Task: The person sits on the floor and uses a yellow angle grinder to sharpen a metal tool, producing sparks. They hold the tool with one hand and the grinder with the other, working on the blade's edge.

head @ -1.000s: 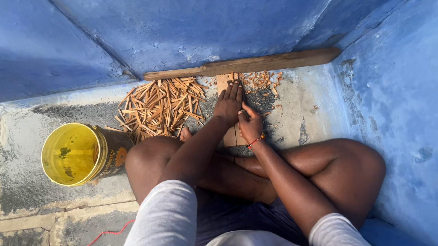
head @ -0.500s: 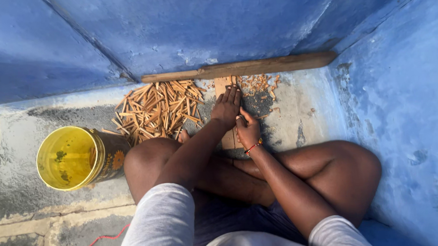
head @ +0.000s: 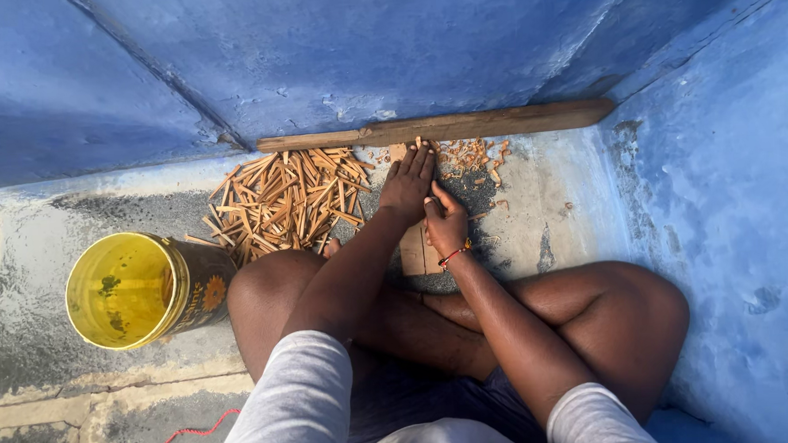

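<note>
Head view: stick pile (head: 285,200), yellow can (head: 140,290) beside left hand (head: 408,190).

1. I see a grey concrete floor (head: 553,214), stained, meeting blue walls.
2. Long plank (head: 434,127) along its far edge.
3. Pile of wood sticks (head: 287,200) and chips (head: 475,156) near that edge.
4. Yellow bucket (head: 145,290) tipped at the floor's left side.
5. Red cord (head: 178,439) at the near edge.

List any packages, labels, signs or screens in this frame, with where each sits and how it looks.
Yellow can: the only package, lying on its side on the concrete floor left of the person's knee, open mouth toward the camera; cylindrical, yellow inside with dark stains.
Label on the can: wraps the outer wall; dark ground with a yellow-orange flower-like emblem.
No signs or screens in view.
</note>
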